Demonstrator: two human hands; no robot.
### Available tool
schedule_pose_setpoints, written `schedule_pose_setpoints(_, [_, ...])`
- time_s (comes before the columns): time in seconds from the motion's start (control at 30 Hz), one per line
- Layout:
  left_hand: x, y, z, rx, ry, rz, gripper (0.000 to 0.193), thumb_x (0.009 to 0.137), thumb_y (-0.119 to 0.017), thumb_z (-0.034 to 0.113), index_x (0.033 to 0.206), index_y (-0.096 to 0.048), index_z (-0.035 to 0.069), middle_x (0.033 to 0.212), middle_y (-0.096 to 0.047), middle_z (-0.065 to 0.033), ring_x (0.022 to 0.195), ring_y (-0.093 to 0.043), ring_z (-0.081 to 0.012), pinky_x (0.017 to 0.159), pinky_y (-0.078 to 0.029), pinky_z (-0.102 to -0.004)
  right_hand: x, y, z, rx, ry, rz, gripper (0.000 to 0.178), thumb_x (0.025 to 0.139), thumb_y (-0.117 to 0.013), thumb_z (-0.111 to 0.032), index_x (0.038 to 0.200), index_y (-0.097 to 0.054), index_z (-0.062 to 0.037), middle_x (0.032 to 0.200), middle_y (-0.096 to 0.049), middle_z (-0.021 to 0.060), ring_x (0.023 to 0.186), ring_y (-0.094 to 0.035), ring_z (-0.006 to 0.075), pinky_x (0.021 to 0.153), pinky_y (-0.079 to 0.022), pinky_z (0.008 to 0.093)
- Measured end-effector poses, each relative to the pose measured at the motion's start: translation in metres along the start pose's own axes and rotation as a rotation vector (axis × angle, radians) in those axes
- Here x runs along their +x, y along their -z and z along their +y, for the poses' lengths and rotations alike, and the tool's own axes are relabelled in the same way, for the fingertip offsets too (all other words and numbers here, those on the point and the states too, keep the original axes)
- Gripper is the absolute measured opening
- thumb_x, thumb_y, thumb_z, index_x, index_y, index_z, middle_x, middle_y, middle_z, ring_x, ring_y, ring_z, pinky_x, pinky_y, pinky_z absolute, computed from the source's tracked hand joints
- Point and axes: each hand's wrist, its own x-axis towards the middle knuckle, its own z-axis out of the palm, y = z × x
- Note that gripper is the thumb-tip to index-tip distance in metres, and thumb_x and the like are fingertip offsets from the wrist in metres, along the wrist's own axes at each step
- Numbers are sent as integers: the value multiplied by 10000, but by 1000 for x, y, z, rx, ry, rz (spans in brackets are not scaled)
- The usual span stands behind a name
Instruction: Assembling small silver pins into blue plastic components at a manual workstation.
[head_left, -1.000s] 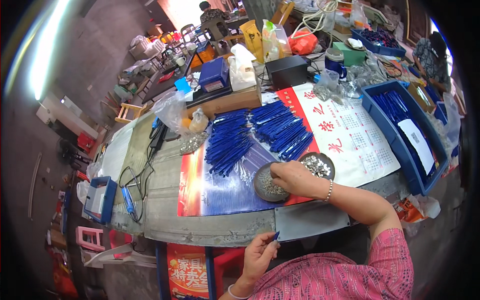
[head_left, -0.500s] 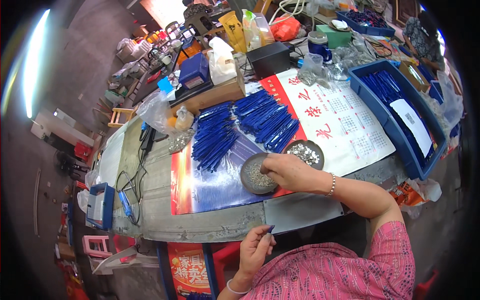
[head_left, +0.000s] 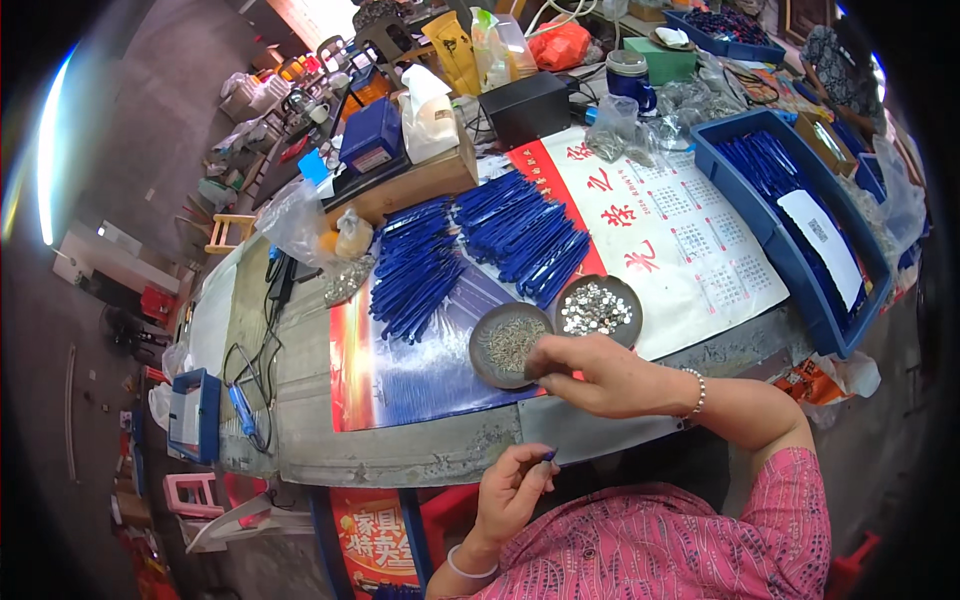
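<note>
My left hand (head_left: 512, 492) is closed in front of the table's near edge, pinching a small dark blue piece (head_left: 549, 455) between thumb and fingertips. My right hand (head_left: 595, 375) is over the near rim of a round dark dish (head_left: 478, 355) holding tiny metal parts (head_left: 512, 343). Its fingers are pressed together, and what they hold, if anything, is too small to make out. Beside it stands a second dark dish (head_left: 638, 318) with shiny silvery pieces (head_left: 596, 308). Behind the dishes lie two fanned bundles of blue strips, a left bundle (head_left: 415, 270) and a right bundle (head_left: 525, 235).
A poster-like calendar sheet (head_left: 690, 260) covers part of the grey table (head_left: 400, 455). A long blue bin (head_left: 715, 185) with more blue strips stands at the right. At the back are a black box (head_left: 525, 108), a blue box (head_left: 370, 135) and a mug (head_left: 628, 85). Cables (head_left: 265, 350) lie at left.
My right hand has drawn back from the dish of tiny metal parts, toward me and slightly right. My left hand keeps its pinch on the blue piece, nearly unmoved. The view has shifted slightly.
</note>
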Motion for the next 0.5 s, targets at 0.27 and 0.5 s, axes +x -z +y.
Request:
schedule_pose_setpoints(0.27, [5, 10, 0, 301, -58, -65, 179, 862, -535, -36, 1036, -578, -31, 844, -622, -84, 683, -568, -105, 618, -468, -217, -30, -3, 3, 457, -277, -129, 174, 884, -561, -32, 1049, -511, -12, 919, -564, 22, 786, -586, 106, 695, -490, 254])
schedule_pose_setpoints(0.5, [28, 11, 15, 531, -428, -154, 252, 714, -696, -43, 946, -615, 16, 802, -648, -130, 683, -645, -262, 600, -505, -308, -34, -7, -1, 854, -488, -150, 134, 861, -568, -14, 947, -467, -28, 800, -501, 3, 674, -527, 72, 585, -414, 205])
